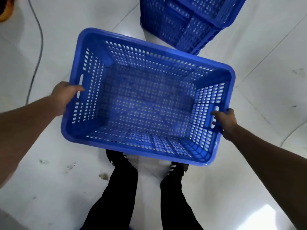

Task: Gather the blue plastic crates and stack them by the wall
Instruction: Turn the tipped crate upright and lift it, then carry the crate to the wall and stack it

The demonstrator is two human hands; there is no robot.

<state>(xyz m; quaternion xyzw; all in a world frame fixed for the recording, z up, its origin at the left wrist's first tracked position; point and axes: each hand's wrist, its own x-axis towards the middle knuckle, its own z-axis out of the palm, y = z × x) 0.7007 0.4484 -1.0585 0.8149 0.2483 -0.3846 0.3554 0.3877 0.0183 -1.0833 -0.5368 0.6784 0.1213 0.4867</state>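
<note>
An empty blue perforated plastic crate (146, 100) is held in the air above my feet, its opening facing up. My left hand (64, 97) grips its left short side at the handle slot, thumb over the rim. My right hand (224, 122) grips the right short side with fingers through the handle slot. A second blue crate (186, 22) stands on the floor ahead at the top right, partly cut off by the frame; it looks like more than one crate nested together.
White tiled floor (58, 171) lies all around, with a few dirt marks. A grey cable (39, 47) runs down the left side. An orange-yellow object (5, 12) shows in the top left corner. My legs and dark shoes (116, 160) stand below the crate.
</note>
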